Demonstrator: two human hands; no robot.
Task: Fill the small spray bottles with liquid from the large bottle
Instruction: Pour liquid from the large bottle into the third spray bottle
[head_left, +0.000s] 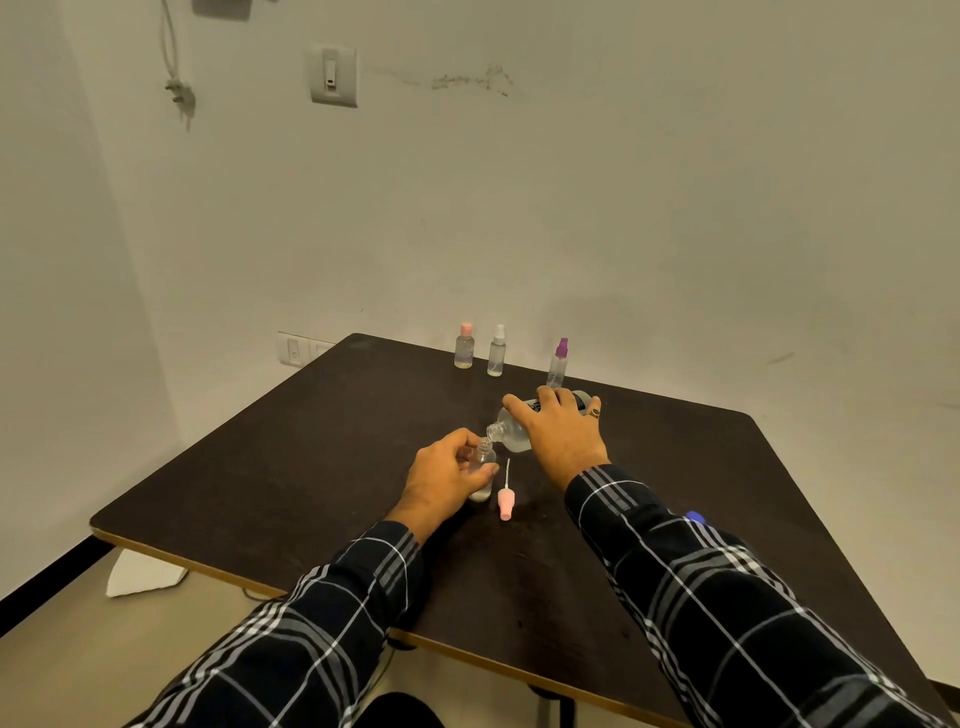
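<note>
Plaid sleeves (332, 623) reach over the dark table (260, 467), where the left hand (444, 480) curls fingers and thumb round a small uncapped bottle (484, 462) standing upright near the middle, its pink spray cap (505, 501) lying on the tabletop just to the right. Beyond it the right hand (558, 436) grips the large bottle (511, 436) from above, tipped sideways so its open mouth sits just over the small bottle's neck. Along the far edge stand a pink-capped bottle (464, 346), a white-topped spray bottle (497, 351) and a purple-topped spray bottle (558, 364).
</note>
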